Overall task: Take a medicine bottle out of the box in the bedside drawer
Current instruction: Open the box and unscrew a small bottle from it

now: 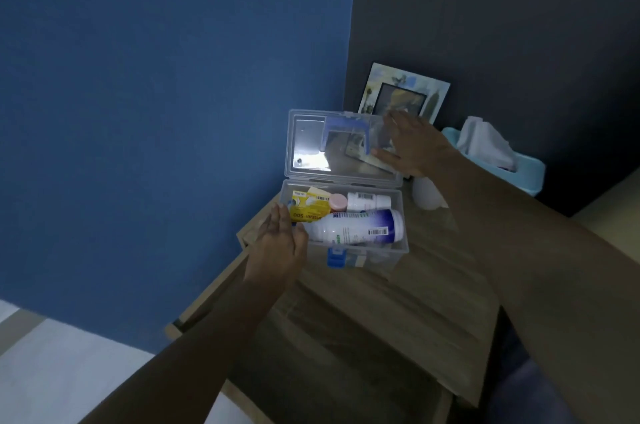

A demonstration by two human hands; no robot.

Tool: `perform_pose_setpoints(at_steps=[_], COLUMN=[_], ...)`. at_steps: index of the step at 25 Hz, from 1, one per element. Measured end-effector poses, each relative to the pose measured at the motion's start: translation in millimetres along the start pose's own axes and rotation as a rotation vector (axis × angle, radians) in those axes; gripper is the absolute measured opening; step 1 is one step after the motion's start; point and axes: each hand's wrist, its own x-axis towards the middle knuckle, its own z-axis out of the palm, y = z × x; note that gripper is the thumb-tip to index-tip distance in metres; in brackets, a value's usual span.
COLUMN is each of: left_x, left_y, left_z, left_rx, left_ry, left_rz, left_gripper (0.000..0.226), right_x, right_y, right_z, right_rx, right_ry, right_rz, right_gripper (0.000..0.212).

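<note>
A clear plastic box with a blue latch stands on the wooden bedside table, its lid raised upright. Inside lie a large white bottle with a blue label, a smaller white bottle, a pink-capped container and a yellow medicine carton. My left hand rests flat against the box's left end, fingers together. My right hand touches the right edge of the raised lid with fingers spread.
A picture frame leans on the dark wall behind the box. A light blue tissue box with white tissue sits at the back right. A blue wall rises at the left. The pulled-out drawer front shows lower left.
</note>
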Motion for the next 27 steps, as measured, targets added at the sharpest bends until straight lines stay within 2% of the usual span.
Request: perform_pose_setpoints(at_steps=[4,6,9,12,16,22,25,27], left_x=[0.4,0.5,-0.2,-1.1,-1.9,-1.6,-1.0,-0.5], left_y=[-2.0,-1.8,-0.1,1.2,0.3,-6.1,-7.4,-7.0], left_z=[-0.4,-1.5,-1.7,-2.0,-3.8,-3.1,-2.7,-5.5], left_rx=[-0.026,-0.022,-0.035,-0.045,-0.058,-0.070,-0.081,-0.074], left_ry=[-0.019,-0.020,-0.016,-0.023,-0.024,-0.012,-0.015,-0.020], left_rz=[-0.015,-0.004,0.000,-0.003,-0.013,-0.001,0.001,0.011], left_gripper=[0.054,0.054,0.053,0.053,0.053,0.052,0.052,0.051], right_x=[2.8,0.0,-6.7,-13.1,-8.2,0.3,-1.8,-7.9], right_y=[-0.3,-8.6,-35.9,-66.7,-86.5,-99.3,-96.3,-92.1], right_z=[2.6,2.6,3.7,7.3,12.4,21.3,20.4,10.0], right_rx=[0.018,0.059,0.124,0.211,0.126,0.098,0.207,0.412], right_ry=[-0.029,-0.017,0.009,-0.118,-0.258,-0.234,-0.176,-0.099], right_rz=[-0.001,-0.049,-0.266,-0.392,-0.368,-0.336,-0.316,-0.263], right_gripper=[0.074,0.065,0.043,0.035,0.037,0.015,0.020,0.028])
